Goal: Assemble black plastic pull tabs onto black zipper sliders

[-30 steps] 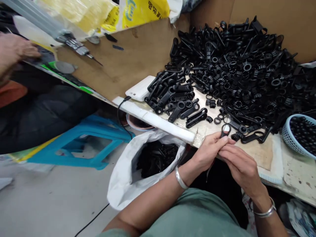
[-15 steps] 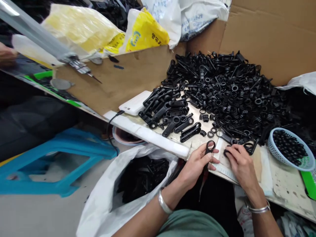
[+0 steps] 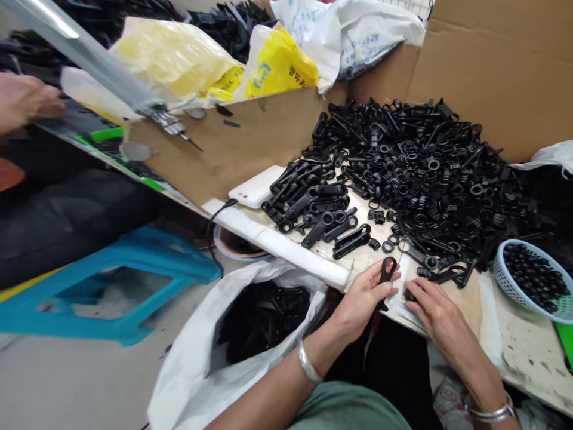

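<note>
In my left hand [image 3: 364, 298] is a black plastic part with a ring-shaped end [image 3: 388, 269], pinched between thumb and fingers, ring upward. My right hand [image 3: 432, 307] is just to the right at the table edge, fingertips curled down on a small black piece [image 3: 409, 294] that is mostly hidden. Beyond the right fingers lie a ribbed black ring [image 3: 423, 273] and black ring-ended arms. A large heap of black plastic parts [image 3: 416, 173] covers the table behind both hands. Several longer black arms [image 3: 322, 230] lie grouped to the left of the heap.
A blue basket [image 3: 501, 278] of small black balls stands at right. A white sack [image 3: 179, 358] with black parts sits below the table edge, beside a blue stool [image 3: 111, 263]. A powered screwdriver-like tool [image 3: 165, 119] hangs upper left, near another person's hand [image 3: 27, 101].
The view has shifted, so the table appears further right and lower. My right hand has flattened lower over the small piece. My left hand keeps the ring-ended part, now turned slightly.
</note>
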`<state>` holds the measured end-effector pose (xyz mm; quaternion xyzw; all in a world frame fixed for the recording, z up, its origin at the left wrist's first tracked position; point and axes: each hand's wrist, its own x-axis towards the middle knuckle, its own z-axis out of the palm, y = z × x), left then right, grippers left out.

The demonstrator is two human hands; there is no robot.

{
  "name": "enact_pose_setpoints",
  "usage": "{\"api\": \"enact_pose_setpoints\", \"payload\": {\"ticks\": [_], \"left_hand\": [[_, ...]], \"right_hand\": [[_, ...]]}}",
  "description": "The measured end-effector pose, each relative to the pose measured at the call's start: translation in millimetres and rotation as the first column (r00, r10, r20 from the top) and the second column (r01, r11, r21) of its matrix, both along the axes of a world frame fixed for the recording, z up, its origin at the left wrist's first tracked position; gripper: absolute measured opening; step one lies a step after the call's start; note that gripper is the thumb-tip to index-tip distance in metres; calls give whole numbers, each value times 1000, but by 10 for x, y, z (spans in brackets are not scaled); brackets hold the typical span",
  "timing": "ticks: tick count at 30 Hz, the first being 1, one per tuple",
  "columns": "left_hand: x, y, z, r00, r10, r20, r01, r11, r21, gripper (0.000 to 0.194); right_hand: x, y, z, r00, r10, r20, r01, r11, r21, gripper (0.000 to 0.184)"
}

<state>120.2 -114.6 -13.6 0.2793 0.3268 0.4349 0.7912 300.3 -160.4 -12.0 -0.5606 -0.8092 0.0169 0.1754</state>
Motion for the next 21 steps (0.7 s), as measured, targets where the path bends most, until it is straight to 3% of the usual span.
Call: {"api": "enact_pose_setpoints", "payload": {"ticks": [4,8,10,16,21], "left_hand": [[-4,3,19,998,24,50,-24,1000,-3,42],[24,-14,-15,993,3,119,-4,1000,10,49],[41,-20,-24,992,-23,127,18,999,46,49],[58,-25,6,995,-84,59,67,966,250,46],[66,-70,-69,983,-42,-180,116,897,427,52]], "right_hand": [[79,-7,97,990,27,-138,-28,1000,-10,26],[42,30,166,902,-78,-425,109,993,51,27],[-50,61,172,872,-83,-483,137,987,79,28],[-290,151,133,933,2,-360,88,968,234,32],[-311,157,118,953,-14,-302,105,952,287,34]]}}
